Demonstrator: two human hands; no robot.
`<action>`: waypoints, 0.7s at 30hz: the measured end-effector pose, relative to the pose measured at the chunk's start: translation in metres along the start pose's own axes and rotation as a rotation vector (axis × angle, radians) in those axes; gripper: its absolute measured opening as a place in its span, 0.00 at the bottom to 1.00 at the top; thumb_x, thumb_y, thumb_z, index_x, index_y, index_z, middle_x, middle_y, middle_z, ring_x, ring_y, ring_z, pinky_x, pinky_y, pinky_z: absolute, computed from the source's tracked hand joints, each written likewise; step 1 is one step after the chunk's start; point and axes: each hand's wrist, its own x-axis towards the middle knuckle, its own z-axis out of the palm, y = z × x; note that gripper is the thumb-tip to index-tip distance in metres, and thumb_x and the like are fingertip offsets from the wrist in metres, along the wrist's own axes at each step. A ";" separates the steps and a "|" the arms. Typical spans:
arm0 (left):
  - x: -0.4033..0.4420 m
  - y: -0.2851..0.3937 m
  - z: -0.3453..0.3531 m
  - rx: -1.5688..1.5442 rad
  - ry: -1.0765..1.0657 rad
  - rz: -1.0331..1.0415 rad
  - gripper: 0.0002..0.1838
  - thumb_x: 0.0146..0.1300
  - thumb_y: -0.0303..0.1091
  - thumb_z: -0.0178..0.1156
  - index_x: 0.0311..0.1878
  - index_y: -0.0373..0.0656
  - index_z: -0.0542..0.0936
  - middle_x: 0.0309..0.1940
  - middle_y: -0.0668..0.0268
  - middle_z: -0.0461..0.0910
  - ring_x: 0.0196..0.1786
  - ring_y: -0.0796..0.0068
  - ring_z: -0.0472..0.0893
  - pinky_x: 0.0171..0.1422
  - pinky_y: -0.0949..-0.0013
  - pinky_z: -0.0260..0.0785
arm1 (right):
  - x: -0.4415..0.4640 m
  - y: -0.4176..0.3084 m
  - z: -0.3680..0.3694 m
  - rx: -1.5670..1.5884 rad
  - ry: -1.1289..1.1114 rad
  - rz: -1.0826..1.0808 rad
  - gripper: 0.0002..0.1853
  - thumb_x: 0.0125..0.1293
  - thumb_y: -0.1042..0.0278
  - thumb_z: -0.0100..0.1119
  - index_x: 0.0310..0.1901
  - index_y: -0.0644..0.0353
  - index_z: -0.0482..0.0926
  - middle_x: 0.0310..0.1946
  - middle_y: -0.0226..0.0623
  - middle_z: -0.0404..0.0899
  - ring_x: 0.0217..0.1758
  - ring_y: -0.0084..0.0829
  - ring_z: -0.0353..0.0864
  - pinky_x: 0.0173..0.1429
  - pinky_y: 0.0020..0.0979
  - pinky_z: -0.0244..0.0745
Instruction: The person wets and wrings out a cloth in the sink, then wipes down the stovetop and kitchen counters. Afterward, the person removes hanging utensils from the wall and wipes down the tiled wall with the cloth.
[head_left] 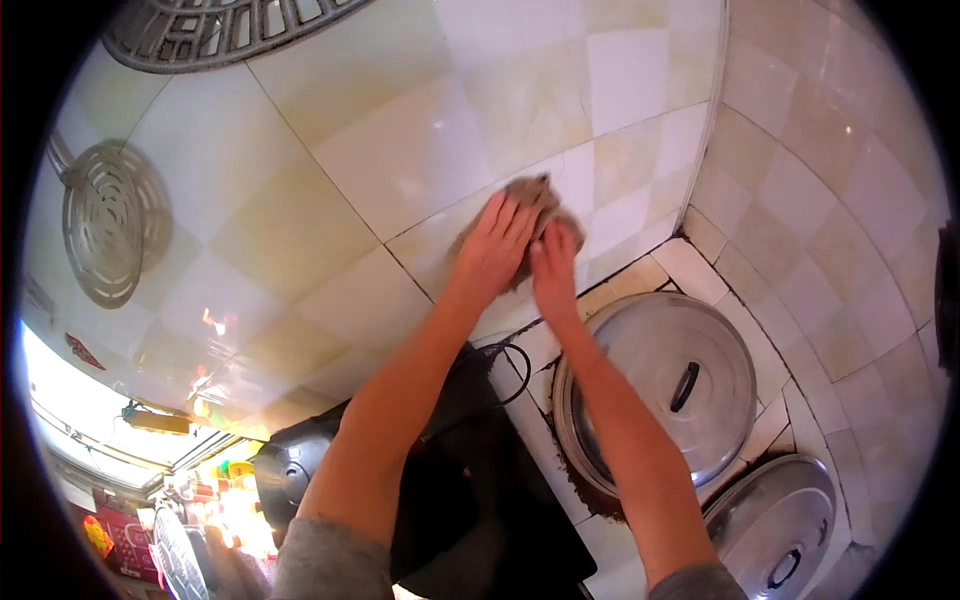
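Observation:
A crumpled brown cloth (pixel 545 193) is pressed against the tiled wall (pixel 400 130) under both of my hands. My left hand (pixel 493 243) lies over the cloth's left side, its fingers close together and pointing up. Beside it, my right hand (pixel 556 268) has its fingers bent onto the lower right part of the cloth and is slightly blurred. Below the right forearm sits a large round metal lid (pixel 650 385) with a black handle, set in the tiled counter (pixel 690 268).
A second metal lid (pixel 775 535) lies at the lower right. Under my arms is a black flat appliance (pixel 490 500) with a looped black cable (pixel 525 365). A slotted skimmer (pixel 103 225) hangs on the left wall, and a grey rack (pixel 235 35) is above. A bright window (pixel 75 400) is at left.

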 end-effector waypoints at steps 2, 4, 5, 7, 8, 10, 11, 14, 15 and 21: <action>0.038 -0.010 -0.014 0.076 0.007 -0.003 0.29 0.62 0.36 0.52 0.67 0.40 0.68 0.64 0.62 0.69 0.69 0.58 0.63 0.80 0.54 0.44 | 0.033 -0.007 -0.024 -0.067 0.062 -0.026 0.29 0.73 0.60 0.45 0.69 0.69 0.59 0.70 0.60 0.54 0.73 0.57 0.52 0.76 0.45 0.46; 0.045 -0.007 -0.016 0.132 -0.041 0.018 0.30 0.63 0.38 0.52 0.70 0.45 0.65 0.65 0.65 0.67 0.70 0.59 0.61 0.80 0.54 0.40 | 0.039 0.001 -0.028 -0.068 0.073 0.040 0.32 0.72 0.57 0.47 0.71 0.67 0.56 0.72 0.60 0.50 0.74 0.57 0.48 0.77 0.44 0.45; 0.042 -0.005 -0.016 0.146 -0.095 0.040 0.31 0.64 0.39 0.52 0.71 0.48 0.64 0.65 0.66 0.67 0.71 0.59 0.60 0.80 0.53 0.39 | 0.038 0.003 -0.025 -0.066 0.075 0.073 0.33 0.72 0.56 0.48 0.72 0.66 0.54 0.73 0.60 0.48 0.75 0.57 0.47 0.77 0.44 0.44; 0.024 -0.002 -0.005 0.148 -0.232 0.124 0.32 0.66 0.42 0.52 0.74 0.56 0.59 0.66 0.69 0.65 0.72 0.61 0.58 0.81 0.52 0.34 | 0.013 0.024 0.000 -0.018 0.011 0.187 0.38 0.70 0.53 0.50 0.74 0.63 0.49 0.74 0.59 0.43 0.77 0.56 0.43 0.78 0.43 0.43; 0.007 -0.001 0.002 0.145 -0.261 0.164 0.32 0.66 0.41 0.52 0.73 0.55 0.60 0.65 0.69 0.66 0.72 0.62 0.59 0.81 0.52 0.34 | -0.002 0.027 0.013 0.014 -0.027 0.240 0.40 0.70 0.52 0.51 0.75 0.62 0.47 0.75 0.59 0.40 0.78 0.55 0.41 0.78 0.43 0.42; -0.031 -0.001 0.006 0.148 -0.321 0.248 0.31 0.66 0.40 0.51 0.73 0.54 0.62 0.64 0.69 0.68 0.71 0.64 0.60 0.81 0.53 0.35 | -0.028 0.025 0.037 0.244 -0.106 0.424 0.44 0.68 0.52 0.55 0.75 0.62 0.43 0.76 0.59 0.37 0.80 0.51 0.37 0.78 0.41 0.41; -0.052 -0.005 0.007 0.158 -0.285 0.235 0.30 0.65 0.39 0.51 0.72 0.53 0.63 0.62 0.69 0.69 0.71 0.64 0.61 0.81 0.53 0.36 | -0.042 0.038 0.059 0.392 -0.117 0.410 0.44 0.67 0.53 0.56 0.75 0.63 0.43 0.76 0.59 0.37 0.79 0.52 0.37 0.78 0.42 0.40; -0.111 -0.029 0.003 0.159 -0.167 0.173 0.28 0.64 0.37 0.51 0.70 0.52 0.66 0.57 0.69 0.72 0.67 0.65 0.66 0.81 0.53 0.40 | -0.058 -0.015 0.089 0.394 -0.093 0.360 0.45 0.65 0.58 0.58 0.74 0.67 0.44 0.75 0.63 0.38 0.78 0.57 0.37 0.78 0.47 0.38; -0.127 -0.040 -0.001 0.146 -0.125 0.131 0.28 0.64 0.36 0.51 0.69 0.51 0.68 0.55 0.69 0.73 0.66 0.65 0.67 0.81 0.53 0.42 | -0.063 -0.044 0.098 0.318 -0.072 0.342 0.45 0.64 0.59 0.59 0.74 0.69 0.44 0.74 0.64 0.38 0.78 0.60 0.37 0.78 0.48 0.37; -0.199 -0.126 -0.092 0.218 -0.092 -0.145 0.29 0.60 0.38 0.55 0.67 0.49 0.70 0.47 0.65 0.75 0.61 0.61 0.71 0.80 0.52 0.47 | -0.082 -0.170 0.157 0.035 -0.069 -0.019 0.40 0.65 0.64 0.55 0.73 0.68 0.46 0.71 0.76 0.36 0.75 0.70 0.37 0.76 0.57 0.37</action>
